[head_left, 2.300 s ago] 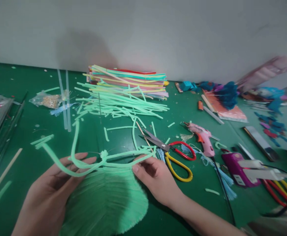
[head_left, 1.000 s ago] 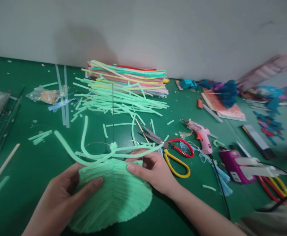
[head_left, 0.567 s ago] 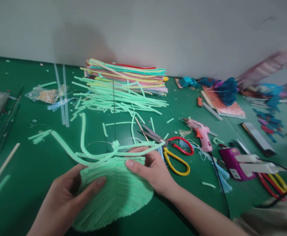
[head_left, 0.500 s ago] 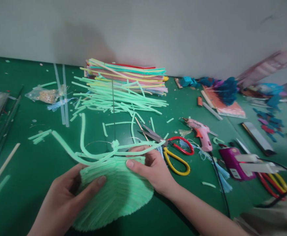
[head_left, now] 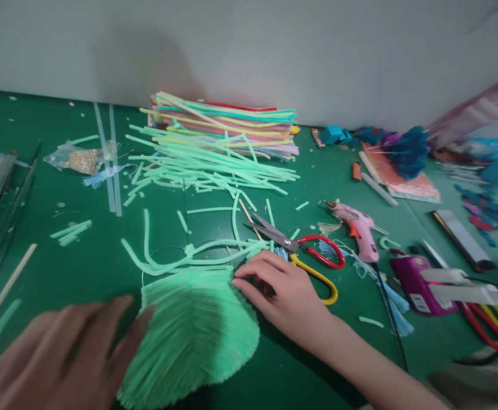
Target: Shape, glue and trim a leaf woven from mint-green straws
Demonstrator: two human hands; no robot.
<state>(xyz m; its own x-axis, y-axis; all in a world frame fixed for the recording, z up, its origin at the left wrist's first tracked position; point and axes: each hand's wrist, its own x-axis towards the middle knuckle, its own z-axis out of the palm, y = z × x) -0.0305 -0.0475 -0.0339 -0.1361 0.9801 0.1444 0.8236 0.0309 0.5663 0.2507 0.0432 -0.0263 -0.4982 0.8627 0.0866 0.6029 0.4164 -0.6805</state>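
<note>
A mint-green leaf shape (head_left: 197, 336) made of pipe cleaners lies flat on the green table in front of me. Long loose green pipe cleaners (head_left: 176, 266) run across its top edge, beside a thin wire hoop. My right hand (head_left: 287, 293) pinches the leaf's upper right corner between thumb and fingers. At lower left, my left hand (head_left: 69, 353) is blurred and raised near the leaf's left side; its bent fingers are apart and nothing shows in them. Scissors (head_left: 291, 245) with one red and one yellow handle lie half open just beyond my right hand.
Behind the leaf is a pile of pipe cleaners (head_left: 218, 159). A pink glue gun (head_left: 359, 228) and a purple box (head_left: 419, 285) are on the right. Two clear glue sticks (head_left: 108, 162) and a bag of small gold bits (head_left: 78, 161) lie at left.
My left hand has let go of the leaf and moved down and left. The leaf has come down flat on the table. My right hand stays at its corner.
</note>
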